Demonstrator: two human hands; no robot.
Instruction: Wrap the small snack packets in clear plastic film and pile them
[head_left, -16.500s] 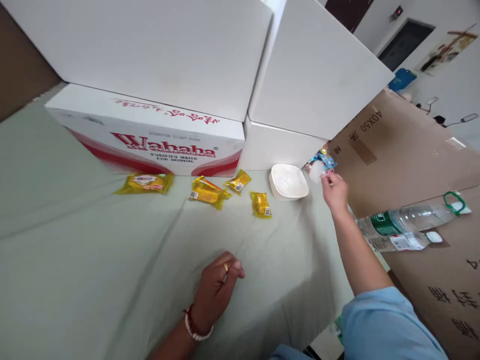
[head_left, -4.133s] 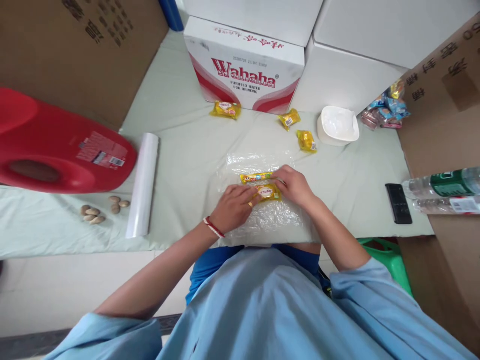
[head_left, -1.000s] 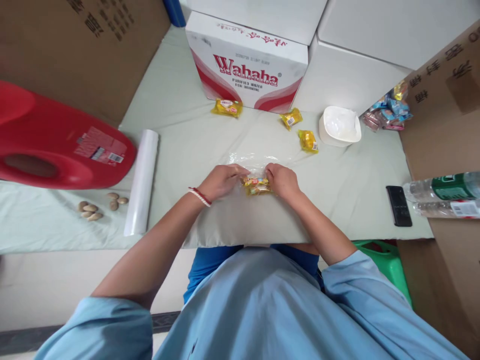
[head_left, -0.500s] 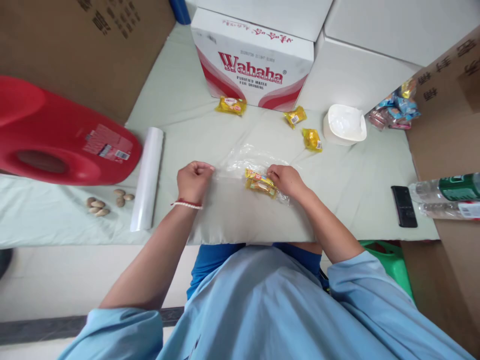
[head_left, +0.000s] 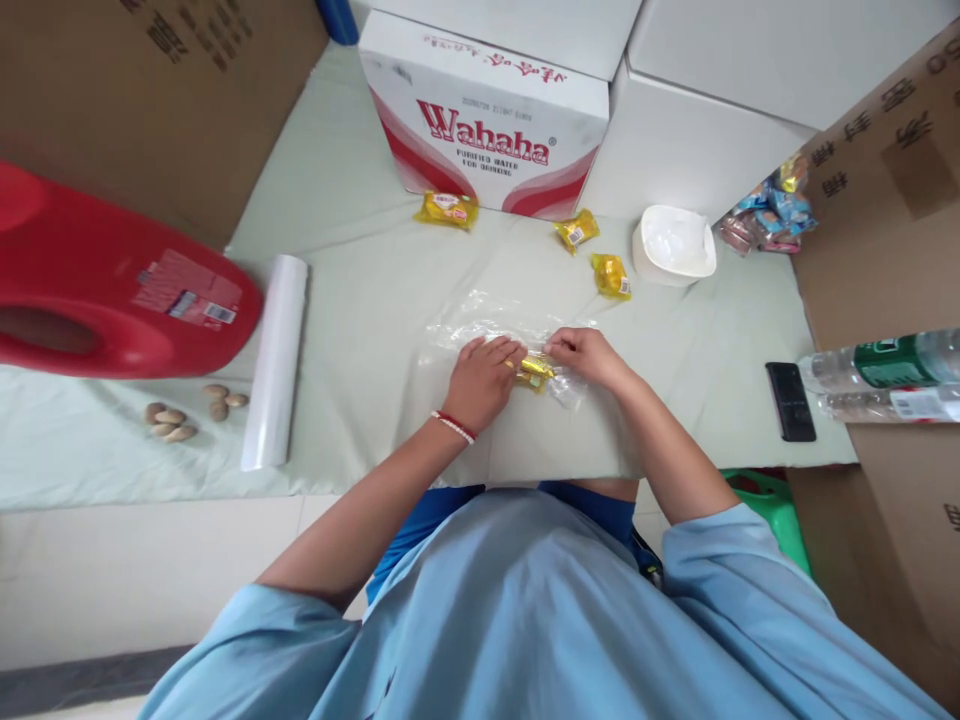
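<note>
A clear plastic bag [head_left: 480, 312] lies crinkled on the table in front of me, with yellow-wrapped snack packets [head_left: 535, 372] in or under its film; I cannot tell which. My left hand [head_left: 486, 380] rests over the left part of the packets, fingers stretched and lying flat, hiding some of them. At the packets' right side, my right hand [head_left: 586, 354] is closed in a pinch on the bag's film. Three more yellow packets lie farther back: one snack packet [head_left: 447, 210] by the carton, two to its right.
A white roll of plastic [head_left: 276, 360], several brown nuts [head_left: 171, 420] and a red jug [head_left: 127, 280] are on the left. A Wahaha carton [head_left: 487, 130] stands behind. On the right are a white bowl [head_left: 673, 246], a phone [head_left: 790, 400], plastic bottles [head_left: 885, 362] and wrapped snacks [head_left: 772, 210].
My left hand has let go of the film's left edge and moved right, onto the yellow packets. My right hand stays at their right side. The whole view has shifted slightly.
</note>
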